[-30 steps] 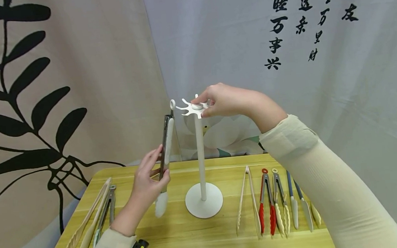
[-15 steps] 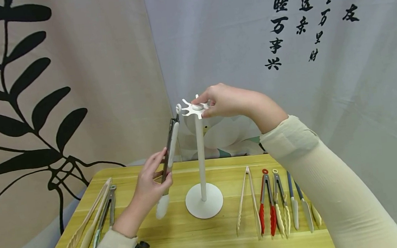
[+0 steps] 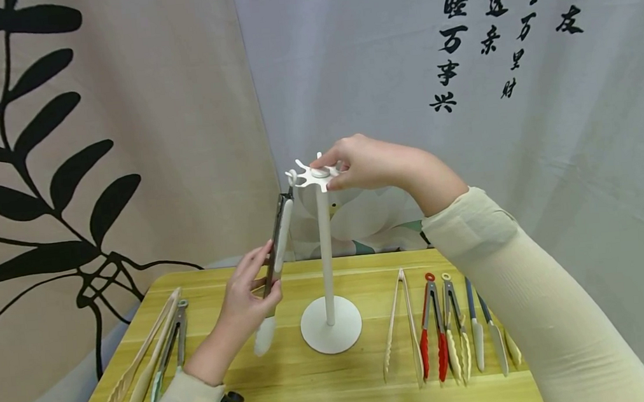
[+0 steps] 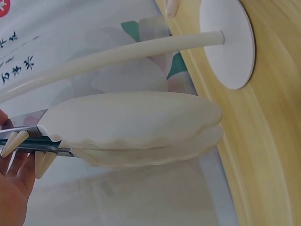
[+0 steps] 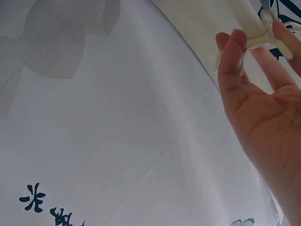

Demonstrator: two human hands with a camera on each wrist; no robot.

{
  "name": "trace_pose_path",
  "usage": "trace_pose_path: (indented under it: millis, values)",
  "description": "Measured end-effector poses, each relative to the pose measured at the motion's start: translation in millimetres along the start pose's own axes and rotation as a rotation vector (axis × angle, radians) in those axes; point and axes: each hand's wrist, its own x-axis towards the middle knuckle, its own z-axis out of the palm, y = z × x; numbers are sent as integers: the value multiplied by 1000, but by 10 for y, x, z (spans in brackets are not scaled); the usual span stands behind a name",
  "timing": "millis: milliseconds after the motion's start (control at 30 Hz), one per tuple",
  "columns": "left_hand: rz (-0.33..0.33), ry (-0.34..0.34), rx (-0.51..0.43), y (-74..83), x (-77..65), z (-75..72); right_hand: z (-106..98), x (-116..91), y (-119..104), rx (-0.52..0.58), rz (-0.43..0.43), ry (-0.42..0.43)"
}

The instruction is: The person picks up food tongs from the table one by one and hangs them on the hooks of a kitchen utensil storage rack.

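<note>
My left hand grips a pair of closed metal tongs with white grip strips, tilted with the hanging ring up. Their broad, wavy-edged white tips point down, apart from the wooden table. The ring overlaps a left hook of the white stand's star-shaped top. My right hand holds that hooked top from the right, thumb and fingers at its rim, as the right wrist view also shows. A slim pole joins the top to a round base on the table.
Two pairs of tongs, one beige and one metal, lie at the table's left. To the right lie beige tongs, red-tipped tongs, yellow-tipped tongs and blue-handled tongs, partly beside my right sleeve.
My left hand has moved slightly right with the tongs, bringing their ring from beside the stand's top onto a left hook. My right hand has stayed on the stand's top.
</note>
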Motion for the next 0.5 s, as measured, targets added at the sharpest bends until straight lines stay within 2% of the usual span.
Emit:
trace_pose_path:
  millis: [333,500]
  values:
    - [-41,-5,-14,271,74,-4,0,8,2,9,16,-4]
    - [-104,-24,-52,125,76,65,0,5,-5,11,17,-4]
